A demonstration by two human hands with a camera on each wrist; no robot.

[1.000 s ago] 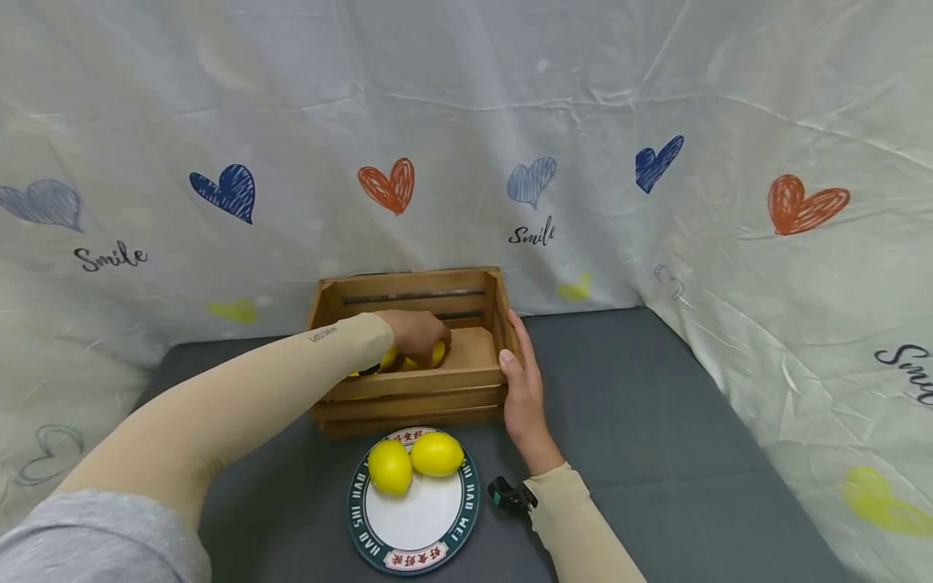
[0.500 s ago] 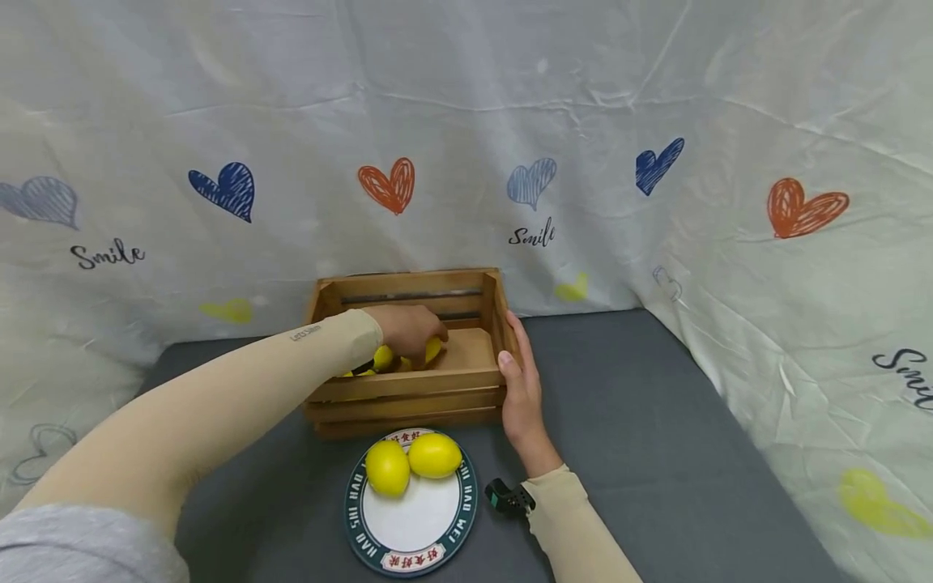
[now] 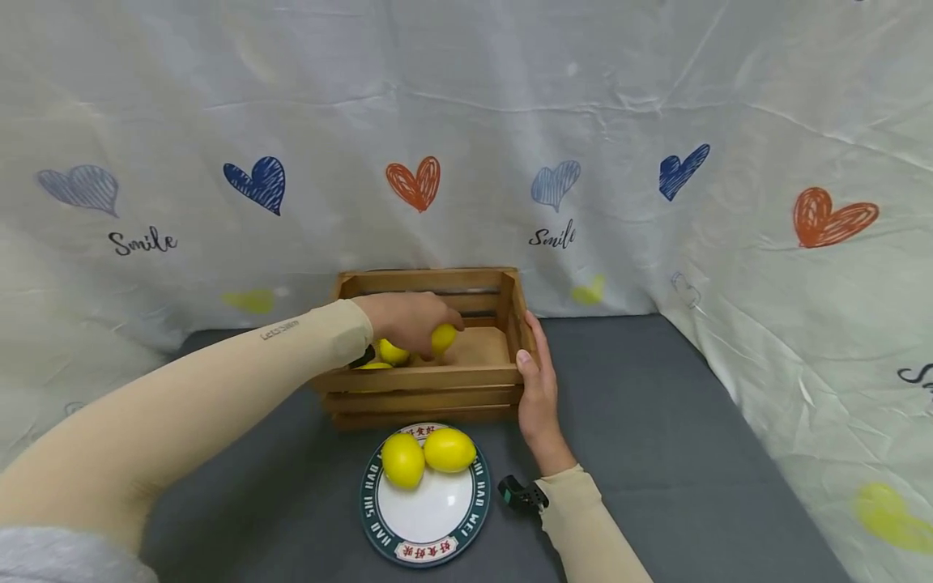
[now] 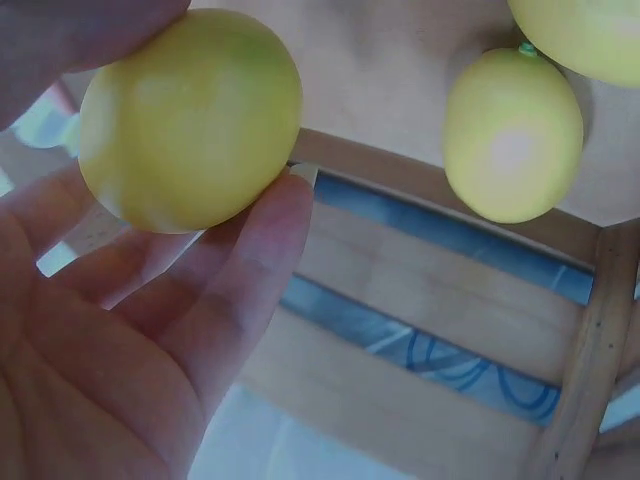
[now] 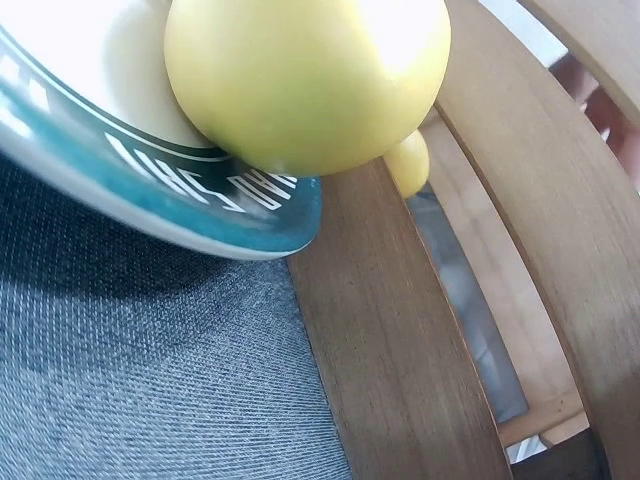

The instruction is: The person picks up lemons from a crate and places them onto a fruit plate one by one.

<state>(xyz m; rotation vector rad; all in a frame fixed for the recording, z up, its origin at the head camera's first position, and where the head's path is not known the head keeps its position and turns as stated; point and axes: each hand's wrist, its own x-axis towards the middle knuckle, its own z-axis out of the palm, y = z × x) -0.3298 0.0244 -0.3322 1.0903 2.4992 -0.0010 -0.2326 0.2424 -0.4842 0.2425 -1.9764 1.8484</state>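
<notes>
My left hand [image 3: 411, 318] reaches into the wooden crate [image 3: 423, 377] and holds a lemon [image 3: 442, 338] between thumb and fingers. In the left wrist view that lemon [image 4: 190, 120] sits at the fingertips, above the crate's slatted wall. Other lemons [image 3: 394, 352] lie in the left part of the crate, some hidden by my arm. My right hand [image 3: 539, 405] rests along the crate's right side, fingers straight on the outside and thumb at the rim by the front corner. Two lemons [image 3: 449, 450] sit at the far side of a white plate with a green rim [image 3: 373, 510].
The plate stands on the dark grey tabletop [image 3: 656, 437], close before the crate's front slats [image 5: 390, 320]. A pale cloth [image 3: 466, 81] printed with hearts and "Smile" hangs behind and to the right. A black band [image 3: 521, 494] is on my right wrist.
My left hand has lifted slightly with the lemon, uncovering more of the lemons in the crate. The head view has shifted a little left. My right hand stays at the crate's side.
</notes>
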